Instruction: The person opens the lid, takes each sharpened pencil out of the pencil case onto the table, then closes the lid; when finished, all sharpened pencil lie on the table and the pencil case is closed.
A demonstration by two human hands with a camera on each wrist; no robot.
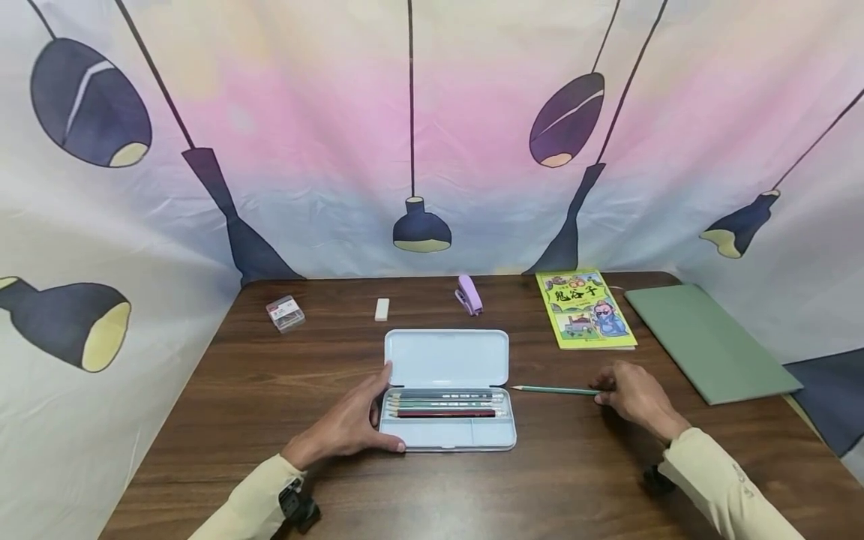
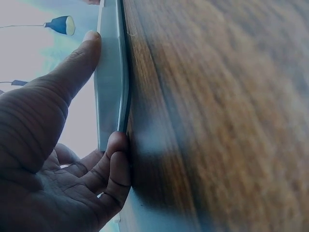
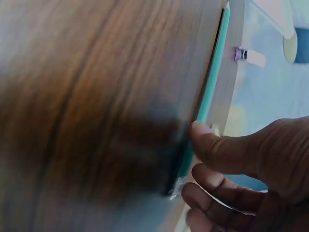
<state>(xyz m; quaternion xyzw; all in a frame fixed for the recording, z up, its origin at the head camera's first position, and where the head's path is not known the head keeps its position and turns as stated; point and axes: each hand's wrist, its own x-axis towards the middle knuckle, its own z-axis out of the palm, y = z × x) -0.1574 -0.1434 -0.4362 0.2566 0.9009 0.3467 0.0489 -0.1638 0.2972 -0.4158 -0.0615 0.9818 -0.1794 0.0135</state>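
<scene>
A light-blue pencil case (image 1: 427,433) lies on the table with its lid (image 1: 446,358) folded back. Several pencils (image 1: 445,404), mostly green and one dark red, lie side by side in its upper compartment. My left hand (image 1: 343,424) holds the case by its left end, thumb along the front edge and fingers at the side; the left wrist view shows the fingertips curled at its rim. Right of the case, a green pencil (image 1: 553,390) lies close over the table, point toward the case. Near its other end, my right hand (image 1: 634,394) pinches it between thumb and fingers.
Behind the case are a white eraser (image 1: 382,310), a purple stapler (image 1: 469,295) and a small clear box (image 1: 286,313). A yellow comic-style book (image 1: 586,310) and a green folder (image 1: 712,341) lie at the right. A patterned cloth (image 1: 324,150) hangs along the table's back edge.
</scene>
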